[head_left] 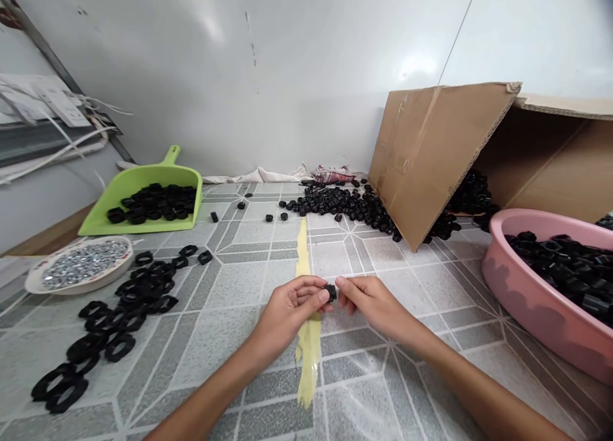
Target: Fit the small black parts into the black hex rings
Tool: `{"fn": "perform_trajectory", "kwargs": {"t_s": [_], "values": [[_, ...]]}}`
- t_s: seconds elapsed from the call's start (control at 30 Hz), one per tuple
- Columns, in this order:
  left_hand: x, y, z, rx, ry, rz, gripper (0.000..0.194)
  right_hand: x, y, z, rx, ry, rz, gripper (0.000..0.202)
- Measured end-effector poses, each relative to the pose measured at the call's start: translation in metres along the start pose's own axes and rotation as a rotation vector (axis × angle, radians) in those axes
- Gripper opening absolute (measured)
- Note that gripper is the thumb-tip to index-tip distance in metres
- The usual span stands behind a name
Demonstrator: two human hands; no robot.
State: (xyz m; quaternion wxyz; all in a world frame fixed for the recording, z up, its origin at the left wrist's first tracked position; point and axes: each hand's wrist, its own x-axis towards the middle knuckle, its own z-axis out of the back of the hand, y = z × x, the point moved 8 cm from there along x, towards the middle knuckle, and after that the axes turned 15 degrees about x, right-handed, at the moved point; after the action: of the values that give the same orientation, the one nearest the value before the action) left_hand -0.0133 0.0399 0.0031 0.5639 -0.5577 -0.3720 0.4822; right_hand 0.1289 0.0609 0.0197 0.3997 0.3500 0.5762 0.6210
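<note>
My left hand (297,304) pinches a small black plastic piece (330,292) between thumb and fingers, above a yellow tape strip (309,358). Close at its right side is my right hand (366,300), thumb and fingers pressed together; whatever they may hold is hidden. To the left lie several black hexagonal rings (119,346) in a loose group. Beside them stands a white dish (129,262) of small shiny metal nuts (86,262).
A green dustpan (93,221) holds black rings at the back left. Black parts (330,201) spill from a tilted cardboard box (421,154). At right, a pink basin (531,294) is full of black pieces. Power strip and cables (62,106) are far left.
</note>
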Motion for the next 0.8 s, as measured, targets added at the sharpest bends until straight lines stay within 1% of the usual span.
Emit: {"fn": "perform_trajectory", "kwargs": {"t_s": [0.03, 0.1, 0.17, 0.2, 0.3, 0.4, 0.47, 0.57, 0.63, 0.7, 0.8], "values": [[0.0, 0.0, 0.0, 0.0, -0.001, -0.001, 0.037, 0.0, 0.0, -0.001, 0.011, 0.005, 0.001, 0.047], [-0.001, 0.0, 0.0, -0.005, -0.009, -0.006, 0.036, 0.0, 0.004, -0.003, 0.06, 0.038, 0.043, 0.035], [-0.002, -0.001, -0.001, -0.007, -0.008, -0.011, 0.037, -0.001, 0.007, -0.005, 0.077, 0.075, 0.073, 0.031], [-0.002, -0.001, -0.001, -0.005, -0.006, -0.012, 0.037, -0.001, 0.006, -0.005, 0.062, 0.079, 0.06, 0.032], [-0.002, -0.002, -0.001, 0.001, -0.009, -0.002, 0.036, 0.0, 0.001, -0.002, 0.009, 0.048, -0.004, 0.046], [-0.002, -0.004, 0.0, 0.0, -0.012, -0.014, 0.035, -0.002, 0.005, -0.006, 0.044, 0.078, 0.025, 0.037], [-0.002, -0.005, -0.003, 0.009, -0.005, -0.034, 0.033, -0.004, 0.009, -0.012, 0.012, 0.108, 0.051, 0.032], [-0.006, -0.007, -0.009, 0.045, -0.01, -0.069, 0.029, -0.008, 0.01, -0.015, -0.148, 0.036, 0.077, 0.036], [-0.012, -0.01, -0.012, 0.139, -0.059, -0.114, 0.027, -0.011, 0.011, -0.017, -0.208, -0.011, 0.088, 0.038], [-0.02, -0.015, -0.012, 0.312, -0.132, -0.184, 0.023, -0.014, 0.009, -0.019, -0.202, -0.038, 0.074, 0.04], [-0.032, -0.028, -0.015, 0.6, -0.184, -0.374, 0.019, -0.015, 0.003, -0.018, -0.112, -0.09, -0.006, 0.045]]}}
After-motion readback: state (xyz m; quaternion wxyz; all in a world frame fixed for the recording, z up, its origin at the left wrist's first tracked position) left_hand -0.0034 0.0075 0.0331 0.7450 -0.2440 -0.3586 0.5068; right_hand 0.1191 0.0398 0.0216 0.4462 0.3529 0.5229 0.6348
